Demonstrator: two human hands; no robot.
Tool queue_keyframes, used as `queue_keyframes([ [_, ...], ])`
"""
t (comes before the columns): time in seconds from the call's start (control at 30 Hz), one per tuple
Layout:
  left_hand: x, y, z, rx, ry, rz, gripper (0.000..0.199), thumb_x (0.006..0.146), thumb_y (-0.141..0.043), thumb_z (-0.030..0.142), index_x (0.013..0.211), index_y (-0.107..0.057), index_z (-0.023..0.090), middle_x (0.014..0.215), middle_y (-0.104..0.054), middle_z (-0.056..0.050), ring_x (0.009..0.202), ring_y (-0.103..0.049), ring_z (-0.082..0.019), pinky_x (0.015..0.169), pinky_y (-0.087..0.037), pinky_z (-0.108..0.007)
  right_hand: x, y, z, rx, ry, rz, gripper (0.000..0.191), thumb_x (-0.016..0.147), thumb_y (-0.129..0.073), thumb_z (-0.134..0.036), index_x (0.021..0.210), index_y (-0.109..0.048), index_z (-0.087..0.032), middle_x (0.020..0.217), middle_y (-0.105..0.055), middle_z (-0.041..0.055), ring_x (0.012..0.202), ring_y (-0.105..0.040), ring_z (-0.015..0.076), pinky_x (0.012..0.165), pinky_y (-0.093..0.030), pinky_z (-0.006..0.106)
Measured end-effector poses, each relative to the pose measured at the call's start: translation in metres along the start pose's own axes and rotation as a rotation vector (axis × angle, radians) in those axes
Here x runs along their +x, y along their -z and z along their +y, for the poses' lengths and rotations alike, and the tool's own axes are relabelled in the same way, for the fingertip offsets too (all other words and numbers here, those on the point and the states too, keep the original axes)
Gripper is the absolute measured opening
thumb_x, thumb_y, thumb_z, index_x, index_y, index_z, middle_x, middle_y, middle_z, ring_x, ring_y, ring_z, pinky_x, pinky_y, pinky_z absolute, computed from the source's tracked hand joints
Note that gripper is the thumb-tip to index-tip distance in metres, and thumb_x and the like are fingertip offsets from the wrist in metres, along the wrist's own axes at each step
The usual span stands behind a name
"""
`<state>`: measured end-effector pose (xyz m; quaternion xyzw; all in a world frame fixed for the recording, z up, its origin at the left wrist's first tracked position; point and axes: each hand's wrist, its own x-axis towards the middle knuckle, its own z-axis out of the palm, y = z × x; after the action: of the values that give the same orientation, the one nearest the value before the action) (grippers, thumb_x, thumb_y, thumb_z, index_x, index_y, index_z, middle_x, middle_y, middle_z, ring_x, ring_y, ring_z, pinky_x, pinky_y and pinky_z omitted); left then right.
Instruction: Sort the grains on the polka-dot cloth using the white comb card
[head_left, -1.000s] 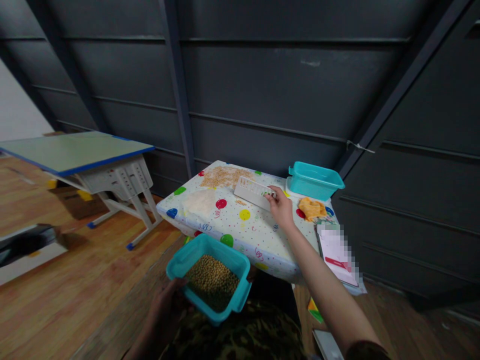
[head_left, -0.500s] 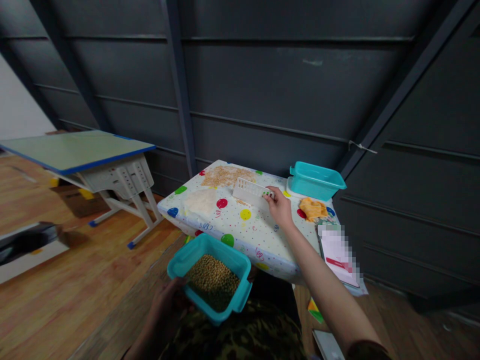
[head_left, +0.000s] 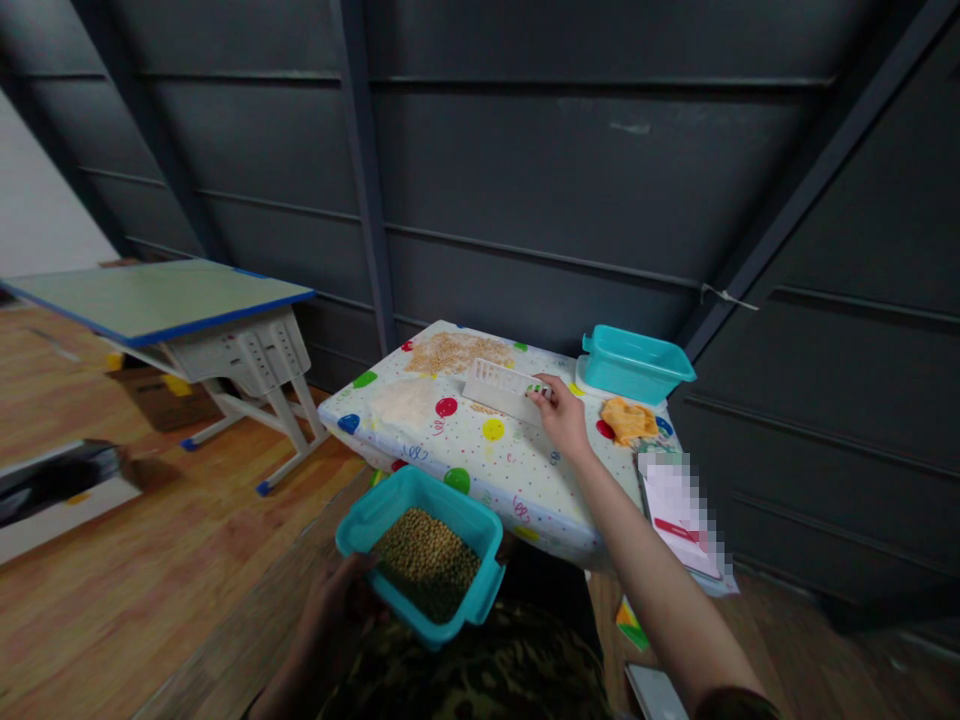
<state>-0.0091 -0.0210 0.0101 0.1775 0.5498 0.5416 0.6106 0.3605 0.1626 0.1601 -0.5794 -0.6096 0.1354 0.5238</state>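
Note:
My left hand (head_left: 349,590) grips the near left rim of a teal plastic bin (head_left: 480,515), held in front of the table's near edge. Yellowish soybeans (head_left: 424,543) fill part of it, with darker green beans (head_left: 439,600) on the near side. Over the table, my right hand (head_left: 559,410) pinches the right end of a white slotted plastic piece (head_left: 499,390), long and narrow. A few tan grains lie at its lower edge. Beyond it, tan grains (head_left: 450,352) are spread across the tablecloth, and a pale white patch of fine material (head_left: 405,402) lies to the left.
A balloon-print cloth covers the table (head_left: 517,465). At its right stand another teal bin (head_left: 637,365), a crumpled orange cloth (head_left: 628,420) and a clipboard with paper (head_left: 679,510). A grey panelled wall (head_left: 540,180) rises behind. A desk (head_left: 165,300) stands at left.
The white slotted piece has shifted very slightly left and tilted a little. My left hand and its bin stay nearly still.

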Motion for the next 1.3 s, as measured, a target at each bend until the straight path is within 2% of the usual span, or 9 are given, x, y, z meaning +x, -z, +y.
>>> queue_keyframes([
  [0.17,-0.003,-0.009,-0.001,-0.040,-0.019,0.057,0.051,0.055,-0.109,0.048,0.068,-0.062,0.032,0.044,-0.060,0.007,0.036,-0.058,-0.022,0.040,-0.051,-0.034,0.000,0.001,-0.003,0.022,-0.009,-0.022,0.028,0.101,-0.084,-0.039,0.124,-0.093,-0.026,0.077,-0.066,-0.0029,0.076,-0.060,0.0258,0.080,-0.050,0.037],
  [0.3,-0.003,-0.009,-0.001,-0.054,-0.014,0.057,0.052,0.051,-0.111,0.049,0.068,-0.065,0.030,0.045,-0.061,0.008,0.036,-0.058,-0.020,0.040,-0.047,-0.031,0.000,0.001,-0.004,0.022,-0.002,-0.026,0.030,0.100,-0.085,-0.037,0.125,-0.094,-0.025,0.076,-0.064,-0.0035,0.074,-0.059,0.0251,0.080,-0.050,0.037],
  [0.43,0.001,-0.004,-0.005,-0.043,-0.011,0.052,0.058,0.051,-0.114,0.051,0.065,-0.062,0.031,0.045,-0.059,0.007,0.037,-0.058,-0.021,0.040,-0.051,-0.034,-0.001,0.001,-0.004,0.030,0.021,-0.033,0.031,0.098,-0.083,-0.034,0.126,-0.093,-0.025,0.077,-0.064,-0.0034,0.075,-0.059,0.0249,0.079,-0.049,0.036],
  [0.63,0.011,0.003,-0.013,-0.037,-0.003,0.023,0.058,0.054,-0.114,0.052,0.065,-0.061,0.032,0.043,-0.057,0.007,0.038,-0.060,-0.023,0.043,-0.057,-0.037,0.002,0.009,-0.002,0.015,0.016,0.054,0.033,0.097,-0.080,-0.034,0.126,-0.092,-0.024,0.078,-0.061,-0.0039,0.075,-0.057,0.0246,0.078,-0.048,0.036],
  [0.8,0.012,0.004,-0.016,-0.020,-0.016,0.037,0.057,0.059,-0.110,0.052,0.054,-0.056,0.032,0.040,-0.055,0.004,0.036,-0.057,-0.023,0.041,-0.054,-0.036,0.000,0.011,0.002,-0.023,0.032,-0.007,0.031,0.100,-0.083,-0.037,0.127,-0.093,-0.026,0.076,-0.060,-0.0040,0.074,-0.057,0.0254,0.077,-0.048,0.036],
  [1.03,0.009,0.005,-0.015,-0.034,-0.021,0.026,0.050,0.064,-0.107,0.052,0.061,-0.060,0.032,0.044,-0.054,0.005,0.039,-0.054,-0.021,0.055,-0.070,-0.045,-0.001,0.008,0.001,-0.004,0.030,-0.070,0.032,0.098,-0.084,-0.036,0.126,-0.094,-0.024,0.081,-0.068,-0.0014,0.077,-0.061,0.0258,0.080,-0.050,0.037],
  [1.1,0.009,0.005,-0.015,-0.037,-0.025,0.027,0.049,0.065,-0.106,0.049,0.062,-0.061,0.032,0.045,-0.053,0.005,0.039,-0.052,-0.020,0.053,-0.067,-0.043,-0.002,0.009,-0.001,0.016,0.021,-0.080,0.033,0.097,-0.084,-0.037,0.126,-0.094,-0.024,0.081,-0.069,-0.0011,0.078,-0.062,0.0260,0.080,-0.051,0.037],
  [1.23,0.010,0.003,-0.015,-0.048,-0.037,0.037,0.052,0.060,-0.108,0.050,0.057,-0.060,0.031,0.042,-0.053,0.005,0.037,-0.053,-0.020,0.041,-0.049,-0.034,-0.004,0.009,-0.005,0.046,-0.009,-0.060,0.033,0.095,-0.084,-0.039,0.123,-0.094,-0.025,0.078,-0.066,-0.0026,0.077,-0.060,0.0255,0.080,-0.050,0.037],
  [1.3,0.010,0.003,-0.013,-0.027,-0.027,0.026,0.056,0.056,-0.109,0.053,0.055,-0.057,0.031,0.041,-0.052,0.005,0.036,-0.053,-0.019,0.040,-0.046,-0.033,-0.004,0.010,-0.007,0.060,-0.025,-0.056,0.033,0.093,-0.085,-0.039,0.121,-0.095,-0.025,0.076,-0.064,-0.0036,0.076,-0.057,0.0247,0.078,-0.048,0.037],
])
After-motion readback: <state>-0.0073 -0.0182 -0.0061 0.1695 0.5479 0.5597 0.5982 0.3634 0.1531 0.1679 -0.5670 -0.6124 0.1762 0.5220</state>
